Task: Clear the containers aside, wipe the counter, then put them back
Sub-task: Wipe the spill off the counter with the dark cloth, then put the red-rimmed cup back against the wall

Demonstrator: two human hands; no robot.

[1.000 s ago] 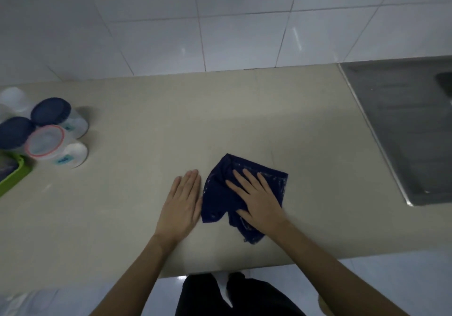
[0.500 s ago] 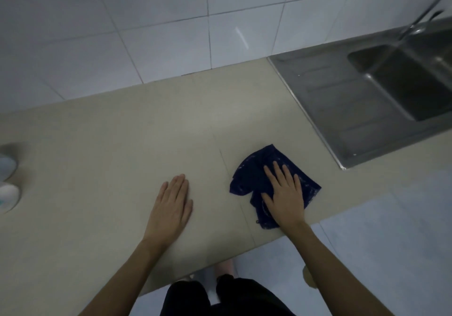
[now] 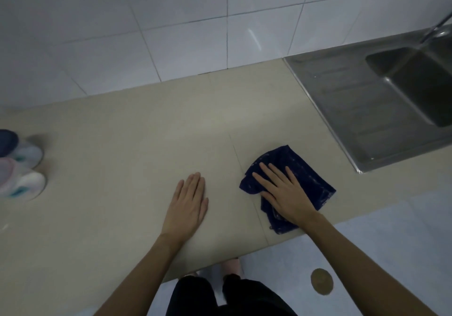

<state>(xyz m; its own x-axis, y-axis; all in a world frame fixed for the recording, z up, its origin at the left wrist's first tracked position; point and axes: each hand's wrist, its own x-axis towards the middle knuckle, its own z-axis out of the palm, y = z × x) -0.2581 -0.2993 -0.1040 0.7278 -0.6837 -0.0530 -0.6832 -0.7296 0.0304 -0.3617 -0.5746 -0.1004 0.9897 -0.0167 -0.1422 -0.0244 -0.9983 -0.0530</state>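
Head view, one frame. We see a beige counter (image 3: 122,144) running from the left edge to a steel sink unit (image 3: 362,110) at 2 o'clock; white wall tiles (image 3: 171,22) behind it at 12 o'clock.

Right hand (image 3: 285,194): lies flat, palm down, on a dark blue cloth (image 3: 308,176), fingers (image 3: 266,170) spread fairly wide and straight, pointing toward 11 o'clock. It presses on the cloth; nothing is pinched or wrapped. The cloth is crumpled, lying on the counter near its front edge, at about 4 o'clock from frame centre, between the left hand and the sink drainboard, apart from both.

Left hand (image 3: 188,203): flat on bare counter, palm down, fingers together and straight, pointing to 12 o'clock. It holds nothing. It sits at 9 o'clock from the cloth, a clear gap between them.

Containers (image 3: 24,171): grouped at the far left edge, 9 o'clock, well apart from both hands. We make out white bodies with teal labels, a dark blue lid (image 3: 7,142) at the back and a pale pink-rimmed lid nearer. They are cut by the frame edge and blurred, so we cannot tell their number.

Below the counter edge, at 6 o'clock: dark trousers (image 3: 220,298), pale floor, a round brown floor drain (image 3: 321,281).
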